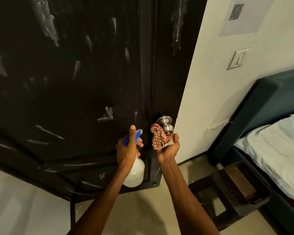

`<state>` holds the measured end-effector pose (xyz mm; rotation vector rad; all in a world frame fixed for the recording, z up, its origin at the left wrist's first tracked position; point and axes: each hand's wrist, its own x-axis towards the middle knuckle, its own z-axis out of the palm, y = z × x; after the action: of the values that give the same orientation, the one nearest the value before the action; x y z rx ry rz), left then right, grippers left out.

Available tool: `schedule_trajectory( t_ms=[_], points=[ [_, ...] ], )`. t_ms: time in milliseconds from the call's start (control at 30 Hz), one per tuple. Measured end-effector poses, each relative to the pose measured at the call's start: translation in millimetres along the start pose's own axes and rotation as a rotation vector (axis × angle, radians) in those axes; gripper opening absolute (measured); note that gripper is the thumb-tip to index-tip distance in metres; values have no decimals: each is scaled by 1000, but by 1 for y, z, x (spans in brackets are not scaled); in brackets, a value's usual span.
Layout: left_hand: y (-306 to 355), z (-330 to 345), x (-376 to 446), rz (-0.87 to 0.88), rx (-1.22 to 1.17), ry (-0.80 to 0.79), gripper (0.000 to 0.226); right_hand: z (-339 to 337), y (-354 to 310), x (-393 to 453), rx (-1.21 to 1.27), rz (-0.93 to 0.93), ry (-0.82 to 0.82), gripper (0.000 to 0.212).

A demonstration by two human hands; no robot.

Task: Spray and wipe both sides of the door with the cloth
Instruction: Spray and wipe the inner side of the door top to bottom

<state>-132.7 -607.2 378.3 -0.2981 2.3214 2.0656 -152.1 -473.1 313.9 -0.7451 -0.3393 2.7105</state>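
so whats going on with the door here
A person is cleaning a dark door. The left hand grips a spray bottle with a blue trigger head, pointed at the door. The right hand holds a bunched checked cloth right at the metal door knob. Whitish streaks show across the door's face, so this side looks sprayed but not wiped clean yet.

Head view, angled down, near door
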Motion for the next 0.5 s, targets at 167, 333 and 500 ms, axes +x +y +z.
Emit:
schedule_trajectory(
  t_ms=[167,333,500],
  points=[
    [1,-5,5,17,7,25,74,3,15,-3,41,60,-95,64],
    [1,-6,9,26,2,17,74,6,-1,5,58,57,-93,62],
    [-1,-4,13,29,-17,2,75,7,-15,15,-37,-228,-90,51]
  ],
)
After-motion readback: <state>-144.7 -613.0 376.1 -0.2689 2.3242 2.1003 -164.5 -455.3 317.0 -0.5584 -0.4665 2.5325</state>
